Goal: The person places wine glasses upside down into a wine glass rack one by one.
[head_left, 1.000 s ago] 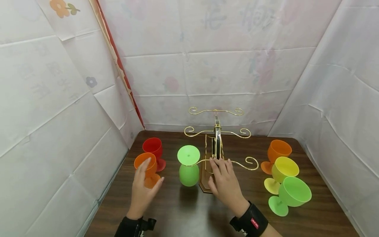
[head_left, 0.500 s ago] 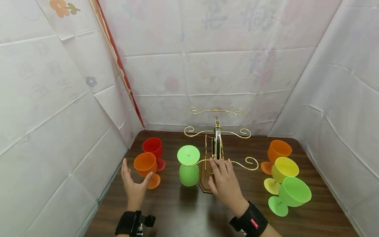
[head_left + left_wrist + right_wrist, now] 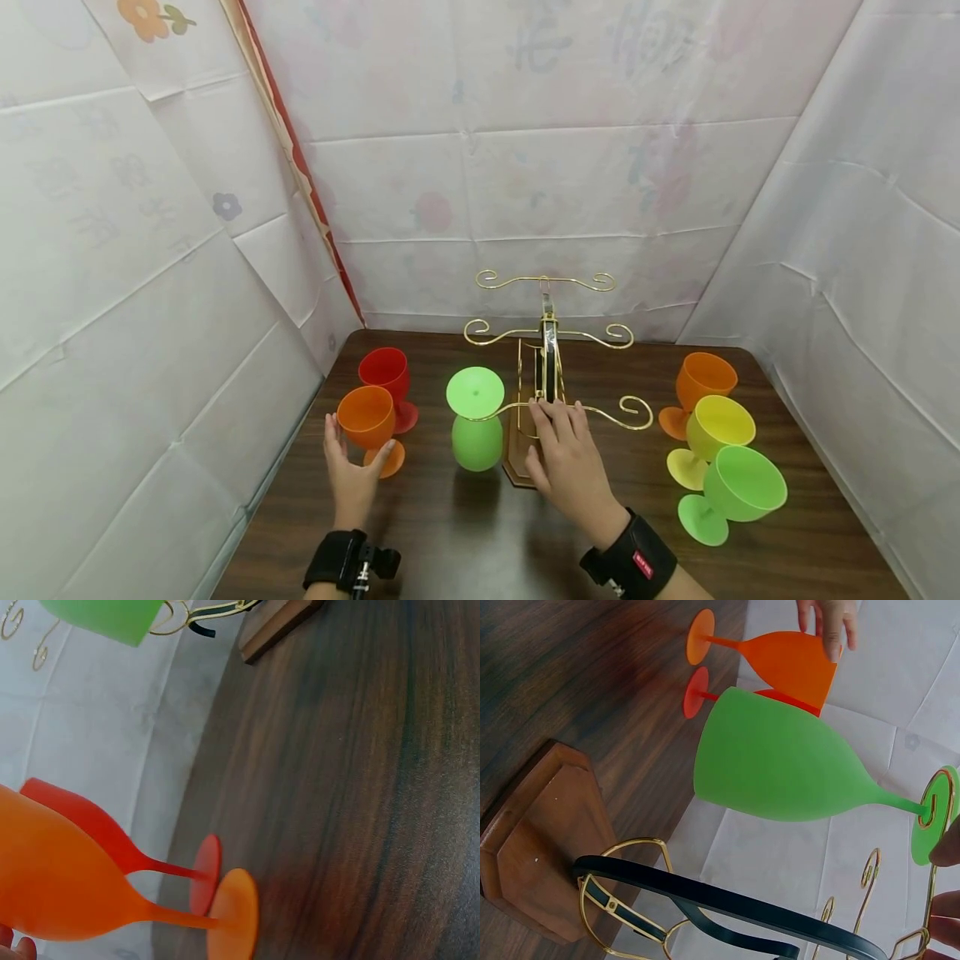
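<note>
My left hand (image 3: 352,483) reaches to the orange goblet (image 3: 366,419) at the left, fingers spread around its bowl, thumb apart near the stem. In the right wrist view these fingers overlap the bowl's rim. The goblet stands upright on its orange foot (image 3: 236,915). My right hand (image 3: 573,471) grips the front wire arm of the gold goblet rack (image 3: 550,358), fingertips over the wire. A green goblet (image 3: 780,761) hangs upside down by its foot from that arm's left side. The rack's wooden base (image 3: 544,840) sits on the table.
A red goblet (image 3: 385,371) stands just behind the orange one. At the right stand another orange goblet (image 3: 705,379), a yellow goblet (image 3: 720,429) and a green goblet (image 3: 746,483). White sheets (image 3: 570,183) enclose the dark wooden table (image 3: 450,542) at the back and sides.
My left hand first swung left, off the orange goblet, then came back right to its bowl with the fingers around it. My right hand has stayed on the rack.
</note>
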Action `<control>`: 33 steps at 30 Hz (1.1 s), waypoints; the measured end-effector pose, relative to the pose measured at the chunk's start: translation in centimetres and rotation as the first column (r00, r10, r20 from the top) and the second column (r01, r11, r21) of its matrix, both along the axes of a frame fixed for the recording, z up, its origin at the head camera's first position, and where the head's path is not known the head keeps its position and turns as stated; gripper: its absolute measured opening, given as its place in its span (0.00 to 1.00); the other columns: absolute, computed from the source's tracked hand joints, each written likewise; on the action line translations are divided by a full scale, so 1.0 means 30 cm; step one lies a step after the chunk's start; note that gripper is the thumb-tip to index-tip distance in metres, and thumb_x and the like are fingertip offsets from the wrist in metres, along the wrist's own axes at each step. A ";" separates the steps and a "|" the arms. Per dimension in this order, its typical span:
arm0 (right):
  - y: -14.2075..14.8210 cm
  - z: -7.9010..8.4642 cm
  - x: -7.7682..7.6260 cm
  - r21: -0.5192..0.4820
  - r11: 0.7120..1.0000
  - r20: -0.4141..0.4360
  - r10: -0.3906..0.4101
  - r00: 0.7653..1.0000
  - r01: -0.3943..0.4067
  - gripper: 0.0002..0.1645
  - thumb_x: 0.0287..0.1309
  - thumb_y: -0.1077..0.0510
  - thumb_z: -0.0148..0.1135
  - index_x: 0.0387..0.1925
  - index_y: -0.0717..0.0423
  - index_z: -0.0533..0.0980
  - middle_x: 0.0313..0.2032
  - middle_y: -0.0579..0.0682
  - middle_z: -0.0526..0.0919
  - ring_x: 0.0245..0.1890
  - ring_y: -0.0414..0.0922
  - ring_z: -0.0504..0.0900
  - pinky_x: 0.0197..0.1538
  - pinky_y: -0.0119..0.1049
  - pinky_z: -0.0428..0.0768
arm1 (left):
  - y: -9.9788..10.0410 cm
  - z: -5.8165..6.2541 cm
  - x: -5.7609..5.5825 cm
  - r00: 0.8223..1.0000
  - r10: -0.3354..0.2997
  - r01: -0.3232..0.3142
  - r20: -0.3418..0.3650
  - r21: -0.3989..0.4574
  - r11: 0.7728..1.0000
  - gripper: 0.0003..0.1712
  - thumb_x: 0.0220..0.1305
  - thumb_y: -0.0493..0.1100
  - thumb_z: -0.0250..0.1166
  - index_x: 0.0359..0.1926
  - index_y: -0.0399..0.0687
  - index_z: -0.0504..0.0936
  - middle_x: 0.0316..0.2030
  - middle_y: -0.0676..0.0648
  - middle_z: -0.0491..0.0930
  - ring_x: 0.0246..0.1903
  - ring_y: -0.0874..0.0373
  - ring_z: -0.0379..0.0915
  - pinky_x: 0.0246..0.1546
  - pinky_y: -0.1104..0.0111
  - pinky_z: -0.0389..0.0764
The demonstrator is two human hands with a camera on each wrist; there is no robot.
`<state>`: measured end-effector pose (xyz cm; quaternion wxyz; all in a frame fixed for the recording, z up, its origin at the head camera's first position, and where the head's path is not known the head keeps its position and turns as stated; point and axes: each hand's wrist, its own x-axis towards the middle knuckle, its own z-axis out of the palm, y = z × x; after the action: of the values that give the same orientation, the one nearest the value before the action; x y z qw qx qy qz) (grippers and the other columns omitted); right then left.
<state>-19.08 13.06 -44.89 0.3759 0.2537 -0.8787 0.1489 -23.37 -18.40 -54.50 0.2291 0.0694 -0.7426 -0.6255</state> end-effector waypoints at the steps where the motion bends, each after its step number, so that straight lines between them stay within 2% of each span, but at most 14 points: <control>1: 0.001 0.000 -0.001 0.000 1.000 -0.001 0.000 1.000 0.000 0.34 0.41 0.61 0.64 0.55 0.68 0.72 0.47 0.62 0.74 0.48 0.60 0.72 0.56 0.60 0.66 | 0.000 -0.008 -0.007 1.000 0.000 0.000 0.002 0.013 1.000 0.62 0.50 0.40 0.74 0.74 0.57 0.39 0.73 0.47 0.43 0.71 0.50 0.42 0.69 0.52 0.46; 7: 0.001 0.002 -0.001 0.004 1.000 0.003 -0.001 1.000 0.001 0.34 0.41 0.61 0.63 0.55 0.67 0.72 0.47 0.61 0.74 0.47 0.59 0.72 0.56 0.60 0.67 | -0.001 -0.051 -0.049 1.000 0.012 -0.014 0.021 0.063 0.998 0.62 0.49 0.44 0.74 0.74 0.58 0.41 0.72 0.46 0.45 0.70 0.48 0.46 0.68 0.49 0.49; 12: -0.001 0.005 -0.001 0.003 1.000 -0.001 0.003 1.000 -0.003 0.32 0.43 0.60 0.60 0.55 0.68 0.72 0.47 0.61 0.74 0.47 0.59 0.72 0.55 0.60 0.67 | 0.001 -0.080 -0.073 0.999 0.030 -0.031 0.015 0.076 0.997 0.58 0.48 0.42 0.75 0.73 0.57 0.47 0.68 0.46 0.54 0.65 0.50 0.53 0.66 0.49 0.54; 15: -0.002 0.006 -0.001 0.000 1.000 0.000 0.004 1.000 -0.004 0.31 0.45 0.59 0.57 0.54 0.68 0.72 0.47 0.61 0.74 0.47 0.59 0.72 0.55 0.60 0.67 | 0.010 -0.065 -0.068 1.000 0.028 -0.029 0.013 0.097 0.995 0.55 0.48 0.38 0.74 0.72 0.52 0.50 0.66 0.45 0.58 0.62 0.50 0.57 0.64 0.48 0.58; 19: -0.002 0.007 -0.001 -0.004 1.000 0.009 0.004 1.000 -0.004 0.31 0.46 0.59 0.57 0.55 0.68 0.72 0.47 0.61 0.74 0.48 0.59 0.71 0.55 0.60 0.67 | 0.013 -0.077 -0.073 0.998 0.009 -0.019 0.057 0.177 0.984 0.55 0.49 0.37 0.73 0.72 0.51 0.49 0.66 0.44 0.58 0.62 0.50 0.56 0.64 0.49 0.58; 22: -0.002 0.006 -0.002 -0.006 1.000 0.010 0.007 1.000 -0.007 0.31 0.46 0.59 0.57 0.55 0.68 0.72 0.47 0.61 0.74 0.48 0.59 0.71 0.55 0.61 0.67 | 0.008 -0.123 -0.091 0.997 0.006 -0.024 0.079 0.226 0.974 0.55 0.49 0.39 0.74 0.72 0.57 0.49 0.67 0.47 0.57 0.63 0.51 0.55 0.65 0.50 0.57; 24: -0.002 0.005 -0.003 -0.006 1.000 0.007 0.006 1.000 -0.006 0.31 0.46 0.59 0.57 0.55 0.68 0.72 0.47 0.61 0.74 0.48 0.59 0.72 0.55 0.61 0.67 | 0.010 -0.136 -0.094 0.997 0.009 -0.026 0.075 0.238 0.971 0.54 0.49 0.40 0.74 0.71 0.58 0.50 0.66 0.47 0.57 0.63 0.52 0.55 0.65 0.50 0.57; 33: -0.002 0.001 -0.004 0.000 1.000 0.002 0.000 1.000 0.000 0.32 0.45 0.59 0.58 0.55 0.67 0.72 0.48 0.61 0.74 0.48 0.59 0.72 0.55 0.60 0.67 | 0.017 -0.160 -0.106 0.997 0.019 -0.038 0.076 0.267 0.963 0.52 0.48 0.41 0.75 0.69 0.56 0.52 0.64 0.46 0.60 0.61 0.51 0.58 0.64 0.49 0.59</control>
<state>-19.19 13.01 -44.85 0.3750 0.2535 -0.8791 0.1494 -26.53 -17.89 -59.29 0.1996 0.1332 -0.6578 -0.7139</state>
